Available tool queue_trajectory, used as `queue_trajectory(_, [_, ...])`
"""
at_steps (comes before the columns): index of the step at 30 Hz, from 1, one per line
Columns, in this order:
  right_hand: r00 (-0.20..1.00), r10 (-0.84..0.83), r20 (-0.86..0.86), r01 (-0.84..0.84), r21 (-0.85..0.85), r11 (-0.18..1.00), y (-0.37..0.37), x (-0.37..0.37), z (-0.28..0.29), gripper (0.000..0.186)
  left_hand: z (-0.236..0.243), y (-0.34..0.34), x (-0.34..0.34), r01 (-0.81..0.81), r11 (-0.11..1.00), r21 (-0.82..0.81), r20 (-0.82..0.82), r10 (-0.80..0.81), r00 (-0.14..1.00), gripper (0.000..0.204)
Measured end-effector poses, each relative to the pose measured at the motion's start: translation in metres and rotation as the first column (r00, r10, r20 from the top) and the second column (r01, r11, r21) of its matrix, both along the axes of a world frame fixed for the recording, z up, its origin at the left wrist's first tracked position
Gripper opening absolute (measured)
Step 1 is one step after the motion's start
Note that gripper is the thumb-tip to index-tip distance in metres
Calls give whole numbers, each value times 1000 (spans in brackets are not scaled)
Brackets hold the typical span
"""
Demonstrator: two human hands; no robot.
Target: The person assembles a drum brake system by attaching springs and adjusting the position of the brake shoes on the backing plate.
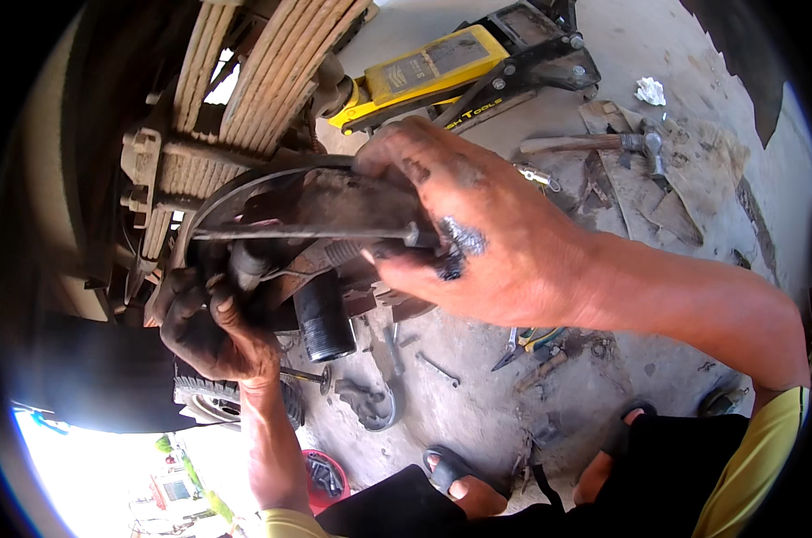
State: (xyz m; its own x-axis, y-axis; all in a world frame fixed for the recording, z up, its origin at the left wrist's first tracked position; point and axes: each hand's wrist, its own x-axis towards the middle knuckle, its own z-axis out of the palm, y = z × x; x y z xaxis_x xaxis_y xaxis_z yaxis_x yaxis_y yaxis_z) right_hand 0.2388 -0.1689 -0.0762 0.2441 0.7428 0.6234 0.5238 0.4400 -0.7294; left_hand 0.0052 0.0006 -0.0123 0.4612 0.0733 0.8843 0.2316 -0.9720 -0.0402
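Observation:
A round brake assembly (271, 193) with a curved, dirty shoe rim is in front of me. My right hand (486, 229), smeared with black grease, reaches across it from the right. It is closed around one end of a long thin metal rod (307, 233), which points left across the assembly; its far end is blurred. A coil spring (341, 253) lies just below the rod. My left hand (213, 323), blackened, is at the assembly's lower left with fingers curled; what they grip is hidden. Beneath the assembly hangs a black threaded axle end (323, 323).
Rusty leaf springs (276, 76) rise at upper left. Behind stands a yellow floor jack (442, 67). A hammer (603, 142) lies on cardboard at right. Pliers (527, 345), a wrench (439, 369) and a red bucket of metal parts (327, 480) are on the floor, near my sandalled feet.

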Motion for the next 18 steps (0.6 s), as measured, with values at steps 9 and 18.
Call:
queue_trajectory(9, [997,-34,-62,33,-28,999,1,-9,-1,45,1,2,-10,3,996,-86,-64,-9,998,48])
queue_trajectory(18, [998,-56,30,56,-3,998,-3,-9,9,59,-3,5,-18,38,985,-168,63,-28,998,28])
